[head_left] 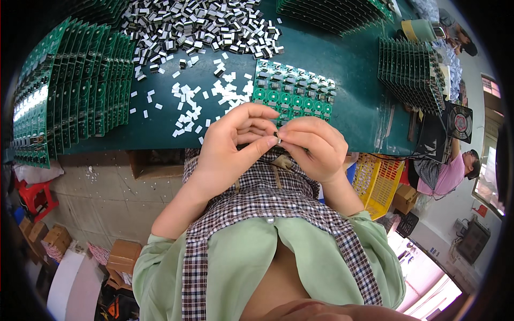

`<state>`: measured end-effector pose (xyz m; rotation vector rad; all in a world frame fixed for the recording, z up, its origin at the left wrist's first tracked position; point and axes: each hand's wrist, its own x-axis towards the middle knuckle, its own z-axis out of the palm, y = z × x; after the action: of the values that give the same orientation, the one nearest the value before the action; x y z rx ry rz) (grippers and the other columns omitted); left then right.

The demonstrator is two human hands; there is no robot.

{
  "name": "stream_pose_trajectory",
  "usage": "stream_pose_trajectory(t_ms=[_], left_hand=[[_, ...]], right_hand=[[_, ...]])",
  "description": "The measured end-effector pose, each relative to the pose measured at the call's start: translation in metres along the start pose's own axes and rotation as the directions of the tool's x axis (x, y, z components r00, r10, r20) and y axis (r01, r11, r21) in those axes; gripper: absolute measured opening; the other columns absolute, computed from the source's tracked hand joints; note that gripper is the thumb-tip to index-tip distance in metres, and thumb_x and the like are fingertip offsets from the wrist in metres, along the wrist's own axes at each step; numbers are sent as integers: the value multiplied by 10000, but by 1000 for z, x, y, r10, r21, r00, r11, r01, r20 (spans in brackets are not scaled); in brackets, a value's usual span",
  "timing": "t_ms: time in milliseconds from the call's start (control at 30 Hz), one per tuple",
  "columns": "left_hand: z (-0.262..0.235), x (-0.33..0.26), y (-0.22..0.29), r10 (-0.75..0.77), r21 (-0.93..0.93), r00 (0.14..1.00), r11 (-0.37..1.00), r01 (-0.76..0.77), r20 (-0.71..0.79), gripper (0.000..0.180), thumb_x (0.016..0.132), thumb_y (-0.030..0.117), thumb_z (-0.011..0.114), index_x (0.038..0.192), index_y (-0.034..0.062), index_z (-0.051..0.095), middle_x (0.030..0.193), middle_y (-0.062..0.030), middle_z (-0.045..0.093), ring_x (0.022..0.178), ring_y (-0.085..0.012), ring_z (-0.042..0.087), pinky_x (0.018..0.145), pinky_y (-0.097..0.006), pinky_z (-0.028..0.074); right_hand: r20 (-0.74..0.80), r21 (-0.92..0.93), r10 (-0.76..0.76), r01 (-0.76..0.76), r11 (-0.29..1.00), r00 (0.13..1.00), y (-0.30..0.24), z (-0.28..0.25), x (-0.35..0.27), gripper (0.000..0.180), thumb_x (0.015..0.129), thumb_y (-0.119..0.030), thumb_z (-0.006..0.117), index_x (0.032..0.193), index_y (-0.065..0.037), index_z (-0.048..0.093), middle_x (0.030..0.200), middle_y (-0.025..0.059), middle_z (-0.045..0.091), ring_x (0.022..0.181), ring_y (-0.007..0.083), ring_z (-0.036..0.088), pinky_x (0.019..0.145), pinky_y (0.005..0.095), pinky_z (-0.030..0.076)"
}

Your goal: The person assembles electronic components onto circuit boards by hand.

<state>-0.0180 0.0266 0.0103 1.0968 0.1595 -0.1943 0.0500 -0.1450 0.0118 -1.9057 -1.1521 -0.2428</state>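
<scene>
My left hand (227,142) and my right hand (317,145) meet fingertip to fingertip in front of my apron, over the near edge of the green table (353,123). Pinched between them is a tiny black-and-pale electronic component (277,137), mostly covered by fingers. Just beyond my hands lies a green circuit board panel (292,95) with rows of small parts and round outlines. Loose white rectangular tabs (187,101) are scattered left of the panel. Behind them spreads a large heap of black components with white tops (198,27).
Green circuit boards stand upright in dense rows at the left (75,85), with another stack (337,13) at the far side and one (411,69) at the right. A yellow basket (377,182) sits below the table's right end. Another person (441,174) in pink is farther right.
</scene>
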Motion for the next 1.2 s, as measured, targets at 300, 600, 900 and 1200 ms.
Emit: stream_pose_trajectory(t_ms=[300, 600, 900, 1200], left_hand=[[3, -2, -12, 256, 188, 966, 950, -249, -18, 102, 811, -16, 635, 910, -25, 614, 902, -89, 643, 818, -147, 632, 739, -258, 521], [10, -5, -15, 501, 538, 865, 736, -411, -24, 87, 800, -38, 634, 886, -41, 619, 863, -118, 649, 788, -176, 640, 699, -271, 528], [6, -4, -14, 465, 558, 884, 723, -407, 42, 92, 786, -29, 643, 864, -30, 595, 830, -105, 635, 760, -173, 626, 687, -265, 507], [3, 3, -19, 563, 532, 821, 670, -518, 90, 94, 775, -25, 635, 850, -7, 582, 816, -110, 610, 711, -233, 605, 620, -303, 481]], right_hand=[[-8, 246, 232, -223, 943, 973, -2, -5, -3, 243, 607, -8, 782, 821, -19, 667, 794, 86, 662, 723, 192, 642, 618, 278, 509], [-39, 273, 272, -252, 929, 962, -5, -2, -5, 225, 626, -6, 781, 818, -19, 664, 792, 91, 663, 727, 192, 644, 620, 274, 507], [-16, 217, 231, -222, 951, 973, -5, -1, -7, 235, 622, -3, 774, 827, -18, 662, 806, 90, 662, 741, 198, 645, 631, 281, 508], [70, 362, 332, -334, 871, 941, -1, -5, -6, 221, 634, -22, 764, 830, -30, 660, 830, 78, 661, 775, 206, 637, 672, 296, 501]])
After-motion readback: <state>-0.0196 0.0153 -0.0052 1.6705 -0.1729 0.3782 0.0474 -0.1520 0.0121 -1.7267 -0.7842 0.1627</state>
